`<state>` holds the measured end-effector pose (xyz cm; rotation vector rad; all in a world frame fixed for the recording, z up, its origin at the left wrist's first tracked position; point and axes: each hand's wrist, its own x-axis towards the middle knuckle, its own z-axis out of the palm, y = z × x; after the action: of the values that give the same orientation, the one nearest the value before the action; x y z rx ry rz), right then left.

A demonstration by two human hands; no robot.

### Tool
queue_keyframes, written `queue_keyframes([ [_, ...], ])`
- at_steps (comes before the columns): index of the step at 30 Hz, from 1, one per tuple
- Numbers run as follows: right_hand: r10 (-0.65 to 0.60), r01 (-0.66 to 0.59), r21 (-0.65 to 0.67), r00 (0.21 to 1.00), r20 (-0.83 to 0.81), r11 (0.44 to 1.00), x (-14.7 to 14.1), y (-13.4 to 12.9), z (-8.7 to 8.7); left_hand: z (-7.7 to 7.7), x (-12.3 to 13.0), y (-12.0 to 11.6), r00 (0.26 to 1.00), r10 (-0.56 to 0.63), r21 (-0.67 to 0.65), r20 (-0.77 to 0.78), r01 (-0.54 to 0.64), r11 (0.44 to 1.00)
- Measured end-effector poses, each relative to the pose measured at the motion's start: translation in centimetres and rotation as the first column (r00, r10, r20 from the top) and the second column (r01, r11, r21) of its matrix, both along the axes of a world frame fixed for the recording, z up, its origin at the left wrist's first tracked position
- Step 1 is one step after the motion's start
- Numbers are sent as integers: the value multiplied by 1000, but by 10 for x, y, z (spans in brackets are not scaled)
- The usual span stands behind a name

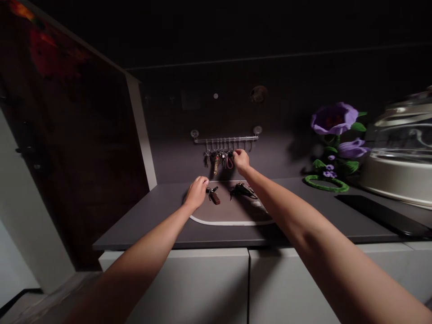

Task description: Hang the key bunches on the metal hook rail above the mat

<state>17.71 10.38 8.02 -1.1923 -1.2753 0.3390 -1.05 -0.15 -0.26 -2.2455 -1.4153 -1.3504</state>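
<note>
My right hand point(241, 161) is raised to the right part of a clear hook rail point(226, 139) on the wall. Its fingers are pinched beside a pink looped strap point(230, 162); what they hold is hidden. Several keys point(208, 158) and a tan key tag point(216, 165) hang from the hooks left of it. My left hand point(196, 192) is low over the left edge of a brown mat point(229, 216), fingers curled together, their contents hidden. Right beside it lies a bunch of keys with a brown fob point(215, 197). A darker key bunch point(245, 191) lies farther right on the mat.
Purple artificial flowers point(334, 119) with a green ring base point(326, 183) stand on the dark counter point(148, 225) at right. Beyond them are a cream container with a clear cover point(401, 175) and a flat black object point(381, 213). A dark door point(84, 148) is at left.
</note>
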Motion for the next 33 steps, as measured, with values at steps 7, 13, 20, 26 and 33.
queue_keyframes([
  [7, 22, -23, 60, 1000, 11, 998, -11, -29, 0, 1, -1, 0, 999, 16, -30, 42, -15, 999],
  [13, 205, -206, 66, 979, 23, 976, -21, -61, -23, 3, -2, -1, 997, 41, -63, 69, -37, 997],
  [20, 387, -370, -113, 894, 225, 922, -22, -88, -59, 3, -3, 0, 997, 50, -107, 62, -43, 993],
  [26, 480, -364, -314, 702, 526, 877, -24, -108, -62, 2, -5, 2, 996, 49, -124, 75, -40, 991],
  [33, 508, -356, -363, 579, 638, 861, -28, -105, -68, 2, -6, 5, 997, 44, -145, 71, -34, 989],
])
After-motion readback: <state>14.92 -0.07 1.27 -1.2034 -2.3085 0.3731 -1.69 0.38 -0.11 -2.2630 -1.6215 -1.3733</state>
